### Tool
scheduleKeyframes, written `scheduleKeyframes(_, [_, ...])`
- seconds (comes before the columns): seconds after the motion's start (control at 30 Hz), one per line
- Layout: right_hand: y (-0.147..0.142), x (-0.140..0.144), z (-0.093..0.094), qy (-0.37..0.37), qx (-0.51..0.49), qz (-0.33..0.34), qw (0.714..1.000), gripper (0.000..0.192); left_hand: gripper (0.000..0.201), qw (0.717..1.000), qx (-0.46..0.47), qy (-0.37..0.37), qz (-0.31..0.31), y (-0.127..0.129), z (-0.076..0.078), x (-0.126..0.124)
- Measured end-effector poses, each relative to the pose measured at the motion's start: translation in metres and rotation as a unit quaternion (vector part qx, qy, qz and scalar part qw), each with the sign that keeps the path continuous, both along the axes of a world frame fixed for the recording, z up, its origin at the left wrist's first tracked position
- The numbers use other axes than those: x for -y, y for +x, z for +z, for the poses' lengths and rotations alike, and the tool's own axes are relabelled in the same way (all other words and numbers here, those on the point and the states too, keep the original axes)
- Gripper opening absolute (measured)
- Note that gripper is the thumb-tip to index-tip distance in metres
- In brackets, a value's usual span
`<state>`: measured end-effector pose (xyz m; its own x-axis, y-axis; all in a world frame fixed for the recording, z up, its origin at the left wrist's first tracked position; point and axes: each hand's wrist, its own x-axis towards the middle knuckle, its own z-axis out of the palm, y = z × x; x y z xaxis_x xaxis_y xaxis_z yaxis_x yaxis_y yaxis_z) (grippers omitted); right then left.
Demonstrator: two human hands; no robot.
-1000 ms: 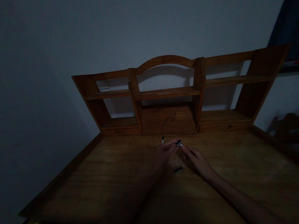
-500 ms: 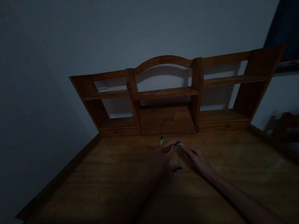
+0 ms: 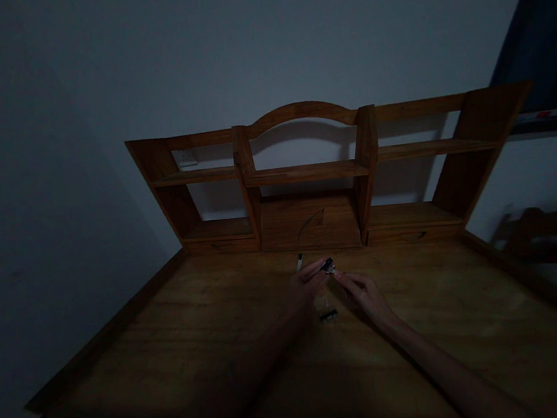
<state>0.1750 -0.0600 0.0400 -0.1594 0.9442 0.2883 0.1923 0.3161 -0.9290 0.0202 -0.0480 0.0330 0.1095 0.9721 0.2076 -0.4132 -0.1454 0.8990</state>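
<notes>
Pinching a small shiny dark object (image 3: pixel 328 265) at its fingertips, the left hand (image 3: pixel 304 289) hovers just above the wooden desk (image 3: pixel 472 321). Just beside it, the right hand (image 3: pixel 366 294) has its fingers narrowed, its tips meeting the same object. Below, between both hands, lies a small dark piece (image 3: pixel 329 314); beyond the left hand's fingertips rests a small pale-tipped item (image 3: pixel 299 261).

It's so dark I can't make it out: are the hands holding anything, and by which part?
A small dark, shiny object is pinched at the left hand fingertips; the right hand fingertips meet its other end. Its kind cannot be told.
</notes>
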Motion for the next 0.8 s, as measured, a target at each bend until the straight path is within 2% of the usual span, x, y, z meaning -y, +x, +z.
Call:
scheduleKeyframes(0.23, [0.0024,-0.0012,-0.0011,0.044,0.028,-0.007,0.999,0.04,0.042,0.999,0.021,-0.003,-0.046,0.0032,0.0062,0.0065])
scheduleKeyframes(0.47, [0.0041,0.001,-0.0013,0.084,0.073,-0.021,0.994,0.039,0.042,0.999,0.006,0.001,-0.044,0.0023,0.0097,0.008])
scheduleKeyframes(0.63, [0.0047,0.0004,-0.0018,0.081,0.077,-0.016,0.994,0.04,0.042,0.999,-0.009,0.005,-0.033,0.0029,0.0091,0.0083])
scheduleKeyframes(0.8, [0.0039,0.0006,-0.0006,0.077,0.068,-0.003,0.995,0.04,0.044,0.999,-0.008,0.0,-0.053,0.0005,0.0102,0.0081])
